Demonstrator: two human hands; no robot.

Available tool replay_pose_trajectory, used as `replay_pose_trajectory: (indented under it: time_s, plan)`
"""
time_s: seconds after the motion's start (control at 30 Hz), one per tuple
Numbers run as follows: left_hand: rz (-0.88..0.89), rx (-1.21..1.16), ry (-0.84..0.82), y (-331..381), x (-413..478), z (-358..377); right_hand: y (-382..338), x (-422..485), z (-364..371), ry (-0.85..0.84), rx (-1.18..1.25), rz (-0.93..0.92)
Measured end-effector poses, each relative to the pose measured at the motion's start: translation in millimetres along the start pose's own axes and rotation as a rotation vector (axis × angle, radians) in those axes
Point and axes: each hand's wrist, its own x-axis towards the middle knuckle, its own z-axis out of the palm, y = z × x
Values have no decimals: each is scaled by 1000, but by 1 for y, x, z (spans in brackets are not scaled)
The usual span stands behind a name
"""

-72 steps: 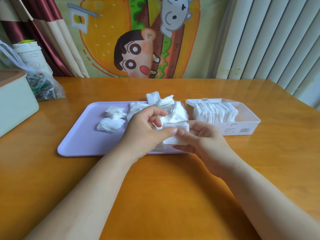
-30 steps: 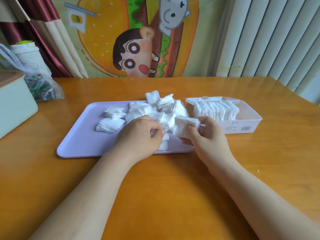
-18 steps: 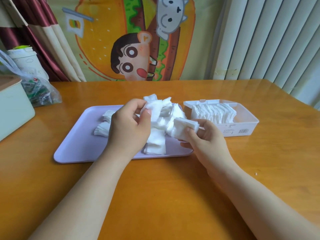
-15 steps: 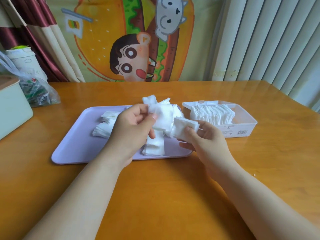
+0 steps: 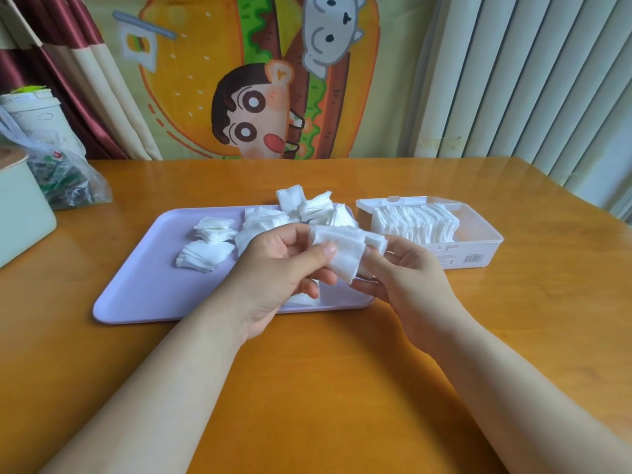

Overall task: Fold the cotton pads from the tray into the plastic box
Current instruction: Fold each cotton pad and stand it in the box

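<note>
At frame centre, above the tray's [image 5: 143,278] right side, the left hand [image 5: 273,271] pinches a cotton pad [image 5: 343,254] between thumb and curled fingers. The right hand [image 5: 408,280] grips the pad's right edge. Loose pads [image 5: 208,249] lie on the tray, and folded pads [image 5: 417,222] stand in the plastic box [image 5: 485,249] at centre right.

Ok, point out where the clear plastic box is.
In the head view, the clear plastic box sits on the wooden table right of the lilac tray, beyond the right hand.
</note>
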Motion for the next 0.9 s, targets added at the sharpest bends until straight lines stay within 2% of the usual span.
replay_pose_trajectory:
  time_s: [0.13,0.27,0.5,0.67,0.9]
  plan:
    - [3,44,-74,1,-2,4,-3,-2,-2,-61,4,-4]
    - [37,229,92,-10,1,5,-2,-2,-1,-160,-6,-21]
    - [91,285,185,-16,5,7,0,-1,-2,-186,14,22]
    - [196,449,330,-15,5,9,-4,-2,-3,-299,121,37]
    - [239,462,320,-16,5,11,-2,-3,-1,-210,102,39]
